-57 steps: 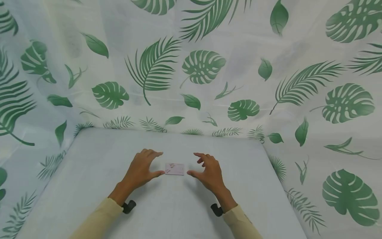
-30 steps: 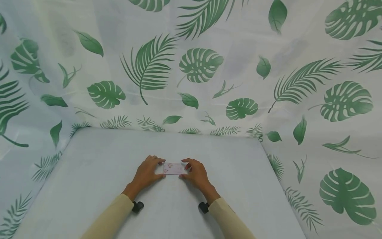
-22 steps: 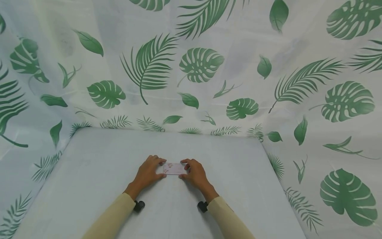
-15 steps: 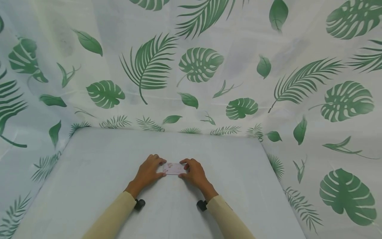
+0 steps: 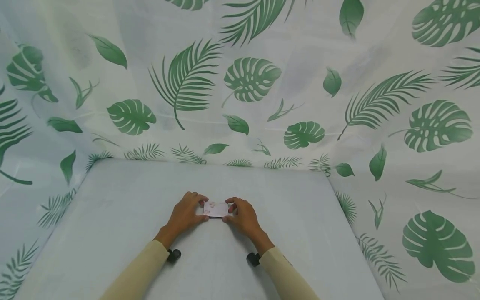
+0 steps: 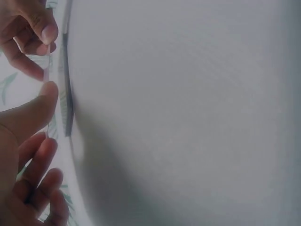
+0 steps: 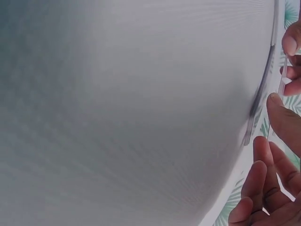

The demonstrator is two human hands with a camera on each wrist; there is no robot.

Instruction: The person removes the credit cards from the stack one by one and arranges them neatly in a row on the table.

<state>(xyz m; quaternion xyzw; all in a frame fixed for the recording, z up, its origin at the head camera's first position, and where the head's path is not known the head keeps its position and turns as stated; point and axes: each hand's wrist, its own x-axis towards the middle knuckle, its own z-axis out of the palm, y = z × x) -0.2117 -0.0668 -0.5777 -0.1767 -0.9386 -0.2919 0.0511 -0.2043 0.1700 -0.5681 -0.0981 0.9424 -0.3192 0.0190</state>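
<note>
A small pink rectangular piece with a floral print [image 5: 216,209], like a thin card or lid, is held level between both hands. My left hand [image 5: 183,214] pinches its left end between thumb and fingers. At the right end, my right hand [image 5: 243,216] pinches it the same way. Seen edge-on in the left wrist view, the pink piece [image 6: 46,73] is very thin. Under it, with a gap between, a flat dark-edged object [image 6: 68,94] lies on the table; in the head view the pink piece hides most of it.
The white-covered table [image 5: 150,183] spreads out around the hands. Behind it and along both sides hangs a white curtain [image 5: 262,41] printed with green leaves. A black wrist camera [image 5: 173,256] is on the left wrist, and another black camera [image 5: 253,258] is on the right.
Both hands came inward from either side and took hold of the pink piece. Since half a second ago it has risen slightly, and a dark edge now shows beneath it.
</note>
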